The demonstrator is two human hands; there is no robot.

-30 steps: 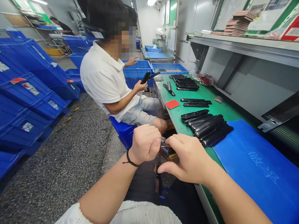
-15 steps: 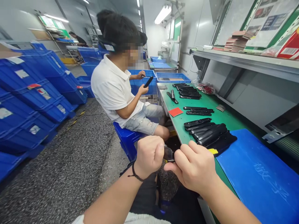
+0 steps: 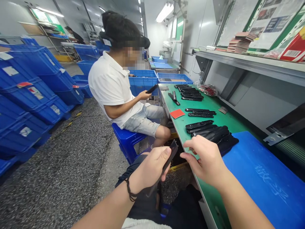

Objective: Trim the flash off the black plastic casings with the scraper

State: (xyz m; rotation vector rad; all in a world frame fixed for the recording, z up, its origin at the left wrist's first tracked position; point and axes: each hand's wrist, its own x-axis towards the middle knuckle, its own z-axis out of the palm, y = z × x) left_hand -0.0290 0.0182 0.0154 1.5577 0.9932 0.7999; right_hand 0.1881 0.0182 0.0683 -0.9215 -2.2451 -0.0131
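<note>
My left hand (image 3: pixel 153 167) is closed round a long, narrow black plastic piece (image 3: pixel 173 150). One end of the piece sticks up past my thumb; its lower part is blurred below the hand. Just right of it, apart from the piece, hovers my right hand (image 3: pixel 208 162) over the table's near edge. Its thumb and forefinger stand apart while the other fingers curl inward, and whatever lies in the palm is hidden. Beyond my right hand, a pile of black plastic pieces (image 3: pixel 209 132) lies on the green table (image 3: pixel 175 124).
A blue sheet (image 3: pixel 264 171) covers the table's near right. Farther back lie more black pieces (image 3: pixel 190 93) and a red card (image 3: pixel 177 114). A co-worker (image 3: pixel 114 86) sits on a blue stool (image 3: pixel 126 136), holding a black piece. Blue crates (image 3: pixel 35 76) are stacked left; a shelf (image 3: pixel 238 58) overhangs the right.
My hands have moved apart, the right one drawing away from the black piece. My left hand has turned, tipping the piece's end upward. The yellow bit beside my right hand no longer shows.
</note>
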